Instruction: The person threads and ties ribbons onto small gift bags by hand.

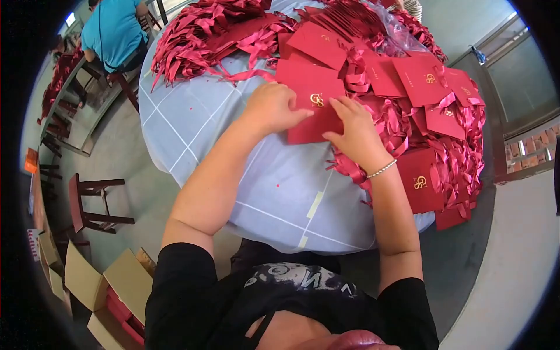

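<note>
A flat red gift bag (309, 87) with a gold "GS" logo lies in front of me on the round table. My left hand (273, 109) is at its left edge, fingers curled and thumb stretched over its face; the curled fingertips are hidden. At the right edge, my right hand (353, 123) touches the bag with thumb and fingers apart. Beside my right wrist are piled more red bags (420, 84) with shiny ribbon handles, some logo side up.
A blue checked cloth (192, 125) covers the table. A heap of ribboned bags (213, 32) sits at its far left, with clear plastic (399, 29) at the back. On the floor are a wooden stool (96, 203) and an open carton (108, 280). A person in blue (115, 35) sits beyond.
</note>
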{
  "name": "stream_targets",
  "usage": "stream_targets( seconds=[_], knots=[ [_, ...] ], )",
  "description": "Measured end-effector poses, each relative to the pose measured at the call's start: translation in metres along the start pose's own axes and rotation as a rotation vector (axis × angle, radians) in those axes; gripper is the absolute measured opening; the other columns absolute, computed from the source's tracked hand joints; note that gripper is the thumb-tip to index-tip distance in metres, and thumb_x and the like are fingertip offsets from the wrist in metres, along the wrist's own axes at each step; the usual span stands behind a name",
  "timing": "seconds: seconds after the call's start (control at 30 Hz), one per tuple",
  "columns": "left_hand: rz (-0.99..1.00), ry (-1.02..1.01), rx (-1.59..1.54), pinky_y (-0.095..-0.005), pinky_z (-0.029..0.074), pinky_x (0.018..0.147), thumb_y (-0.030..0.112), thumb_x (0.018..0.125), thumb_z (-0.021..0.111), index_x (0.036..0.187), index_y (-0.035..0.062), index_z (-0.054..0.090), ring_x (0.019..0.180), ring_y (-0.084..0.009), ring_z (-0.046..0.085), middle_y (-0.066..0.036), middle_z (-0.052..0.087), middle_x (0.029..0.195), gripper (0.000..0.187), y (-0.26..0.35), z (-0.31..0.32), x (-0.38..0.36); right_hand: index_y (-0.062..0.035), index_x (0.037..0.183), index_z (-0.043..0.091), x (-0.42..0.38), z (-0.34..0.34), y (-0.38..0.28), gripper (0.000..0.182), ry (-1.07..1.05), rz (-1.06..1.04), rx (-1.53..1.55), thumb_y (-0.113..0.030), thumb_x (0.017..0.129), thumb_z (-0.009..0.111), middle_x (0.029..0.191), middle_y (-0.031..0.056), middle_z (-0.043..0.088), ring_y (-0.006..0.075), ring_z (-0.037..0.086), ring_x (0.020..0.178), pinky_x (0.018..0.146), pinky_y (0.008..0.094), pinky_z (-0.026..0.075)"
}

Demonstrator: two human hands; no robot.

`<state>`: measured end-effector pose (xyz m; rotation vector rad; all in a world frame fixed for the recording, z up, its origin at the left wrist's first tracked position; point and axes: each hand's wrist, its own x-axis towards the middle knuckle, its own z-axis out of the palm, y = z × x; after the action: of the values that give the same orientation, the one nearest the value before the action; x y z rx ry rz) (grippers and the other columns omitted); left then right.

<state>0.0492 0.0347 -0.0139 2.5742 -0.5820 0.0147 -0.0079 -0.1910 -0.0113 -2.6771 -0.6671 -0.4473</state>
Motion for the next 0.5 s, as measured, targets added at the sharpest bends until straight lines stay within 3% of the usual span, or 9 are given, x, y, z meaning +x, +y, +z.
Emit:
stream_targets(
  seconds=[0.03,0.13,0.23,0.5],
  knots=[
    [-0.078,-0.061,0.023,-0.0394,0.048,0.086,0.035,0.072,0.085,0.093,0.0041,0.066,0.101,-0.0297,0.058,-0.01,0.066,0.1,0.041,0.002,-0.005,0.0,-0.0012,0.132,0.057,-0.001,0.004,-0.007,0.064,-0.038,-0.008,-0.061,-0.015,0.074,0.082,0.131,0.0208,0.055,0.0375,0.051,0.126,0.108,0.0451,0.04],
    [0.066,0.476,0.003,-0.0387,0.048,0.096,0.035,0.074,0.084,0.112,0.002,0.067,0.11,-0.0315,0.057,-0.014,0.062,0.117,0.053,-0.013,0.015,-0.002,-0.0037,0.137,0.053,-0.005,0.013,-0.008,0.071,-0.077,-0.026,-0.055,-0.01,0.072,0.081,0.13,0.0177,0.052,0.0357,0.048,0.127,0.11,0.046,0.036],
    [0.11,0.41,-0.055,-0.0393,0.045,0.103,0.036,0.075,0.083,0.127,0.0007,0.062,0.119,-0.0333,0.053,-0.016,0.056,0.128,0.067,-0.023,0.019,0.003,-0.0043,0.135,0.052,-0.008,0.019,-0.006,0.07,-0.042,-0.027,0.056,-0.005,0.07,0.08,0.126,0.0169,0.051,0.037,0.047,0.122,0.108,0.0467,0.038],
    [0.253,0.481,-0.047,-0.0415,0.044,0.101,0.029,0.07,0.087,0.123,0.0019,0.063,0.118,-0.0345,0.051,-0.014,0.055,0.125,0.064,-0.018,0.01,0.003,-0.0041,0.129,0.054,-0.011,0.017,-0.004,0.066,0.03,-0.097,0.169,0.003,0.067,0.076,0.119,0.0171,0.05,0.0387,0.049,0.114,0.099,0.0466,0.043]
  ],
)
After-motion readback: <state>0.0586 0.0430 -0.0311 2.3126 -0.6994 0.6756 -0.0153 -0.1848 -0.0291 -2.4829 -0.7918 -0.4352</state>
